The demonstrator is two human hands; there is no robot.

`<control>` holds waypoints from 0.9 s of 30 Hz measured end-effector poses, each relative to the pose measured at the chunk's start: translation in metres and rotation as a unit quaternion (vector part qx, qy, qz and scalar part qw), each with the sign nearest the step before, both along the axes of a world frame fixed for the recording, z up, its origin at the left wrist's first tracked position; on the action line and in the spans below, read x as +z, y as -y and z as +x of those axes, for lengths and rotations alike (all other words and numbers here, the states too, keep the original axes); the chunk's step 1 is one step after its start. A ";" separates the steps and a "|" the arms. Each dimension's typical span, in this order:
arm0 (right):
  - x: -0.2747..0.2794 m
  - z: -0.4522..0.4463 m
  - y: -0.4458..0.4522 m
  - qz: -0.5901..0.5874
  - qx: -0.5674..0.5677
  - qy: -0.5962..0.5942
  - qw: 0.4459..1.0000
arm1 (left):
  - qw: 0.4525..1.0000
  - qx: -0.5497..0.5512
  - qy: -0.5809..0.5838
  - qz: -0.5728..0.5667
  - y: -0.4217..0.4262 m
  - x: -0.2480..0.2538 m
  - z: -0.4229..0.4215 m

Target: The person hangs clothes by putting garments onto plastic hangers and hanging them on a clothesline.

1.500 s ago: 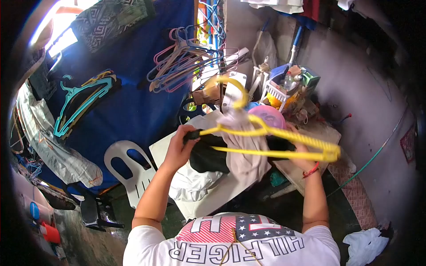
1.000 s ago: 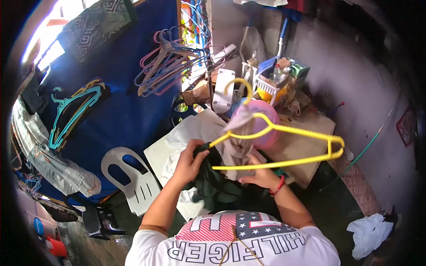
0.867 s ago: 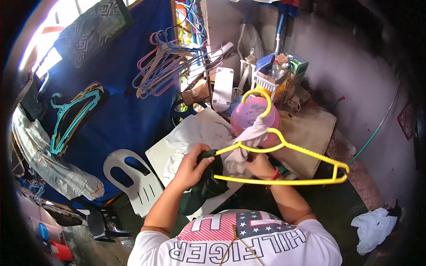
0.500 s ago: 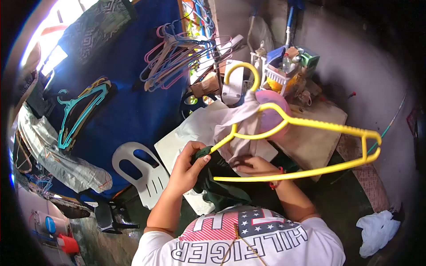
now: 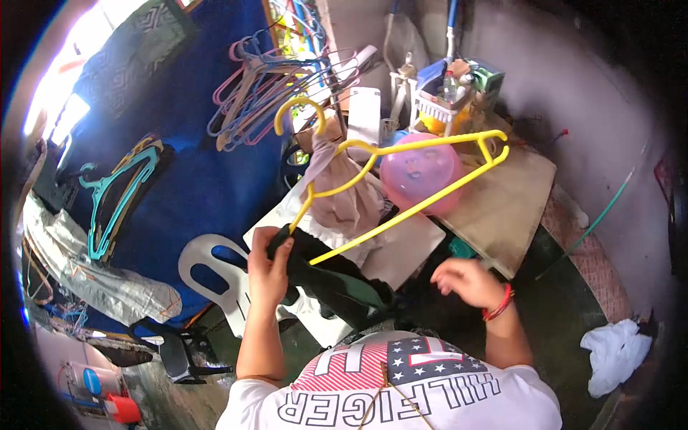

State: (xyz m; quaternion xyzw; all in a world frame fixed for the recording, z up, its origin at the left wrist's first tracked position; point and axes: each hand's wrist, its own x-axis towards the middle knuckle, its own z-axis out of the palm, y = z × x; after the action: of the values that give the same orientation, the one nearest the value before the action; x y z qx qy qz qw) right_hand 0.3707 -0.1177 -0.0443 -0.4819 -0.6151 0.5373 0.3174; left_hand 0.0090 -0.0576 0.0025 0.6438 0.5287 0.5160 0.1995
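My left hand [image 5: 269,269] is closed on a dark green garment [image 5: 344,287] and the lower tip of a yellow clothes hanger [image 5: 401,218]. The cloth hangs in dark folds from that tip toward my chest. A pale greyish-pink cloth [image 5: 340,193] is looped around the hanger near its hook and drapes below it. The hanger's other end angles up to the right, with its lower bar's free end near the garment. Off to the right, my right hand [image 5: 469,287] touches nothing, its fingers loosely bent and slightly blurred.
Behind the hanger are a white table [image 5: 416,254] and a pink round basin [image 5: 423,172]. Many-coloured hangers [image 5: 276,86] hang by the window, and turquoise hangers [image 5: 118,190] on the blue sheet [image 5: 201,186]. A white chair [image 5: 215,269] stands left, a white bag [image 5: 616,355] right.
My right hand has come away from the cloth and moved right. My left hand has shifted left and down with the hanger and green garment, and the hanger has swung leftward.
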 end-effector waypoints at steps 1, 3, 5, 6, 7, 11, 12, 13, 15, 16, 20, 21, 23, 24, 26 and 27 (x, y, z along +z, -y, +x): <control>0.008 0.009 -0.002 0.054 -0.045 0.043 0.997 | 1.000 -0.012 -0.001 -0.013 0.001 0.000 -0.002; 0.005 0.007 -0.011 0.100 -0.047 0.000 0.994 | 0.999 -0.041 0.000 -0.018 0.005 0.003 -0.002; 0.005 -0.018 -0.021 0.199 0.027 -0.028 0.979 | 0.998 -0.061 -0.014 -0.020 0.005 0.006 0.002; 0.007 -0.036 -0.027 0.268 0.073 -0.014 0.961 | 0.997 -0.068 -0.021 -0.020 0.006 0.008 0.003; 0.006 -0.056 -0.032 0.271 0.060 -0.048 0.959 | 0.997 -0.076 -0.031 0.002 0.007 0.013 0.009; -0.009 -0.112 -0.066 0.341 0.049 -0.016 0.939 | 0.990 -0.127 -0.015 -0.060 0.017 0.027 0.020; -0.025 -0.120 -0.076 0.321 0.071 0.005 0.944 | 0.988 -0.136 -0.005 -0.075 0.019 0.027 0.020; -0.032 -0.124 -0.076 0.341 0.078 0.054 0.935 | 0.988 -0.133 -0.008 -0.075 0.020 0.027 0.021; -0.046 -0.128 -0.080 0.374 0.144 0.095 0.911 | 0.990 -0.122 -0.007 -0.072 0.023 0.028 0.022; -0.057 -0.127 -0.079 0.345 0.122 0.103 0.925 | 0.991 -0.120 0.011 -0.054 0.023 0.026 0.020; -0.151 -0.109 -0.062 0.198 0.160 0.205 0.945 | 0.990 -0.098 0.094 -0.044 0.024 0.022 0.013; -0.171 -0.099 -0.054 0.171 0.198 0.245 0.934 | 0.990 -0.084 0.103 -0.041 0.022 0.021 0.011; -0.145 -0.068 -0.032 0.190 0.235 0.261 0.917 | 0.994 -0.053 0.098 -0.025 0.016 0.018 0.003; -0.104 -0.053 -0.022 0.207 0.243 0.240 0.917 | 0.996 -0.043 0.074 -0.024 0.013 0.012 -0.005; -0.063 -0.017 -0.018 0.204 0.182 0.198 0.941 | 0.999 -0.025 0.039 -0.026 0.013 0.011 -0.011; -0.026 -0.004 -0.015 0.197 0.158 0.173 0.952 | 1.000 -0.019 0.005 -0.017 0.014 0.010 -0.015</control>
State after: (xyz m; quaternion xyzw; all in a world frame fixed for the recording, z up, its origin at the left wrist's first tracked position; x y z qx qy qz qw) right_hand 0.3662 -0.1028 -0.0701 -0.3918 -0.8224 0.3575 0.2060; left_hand -0.0060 -0.0717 0.0125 0.6473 0.5244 0.5063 0.2229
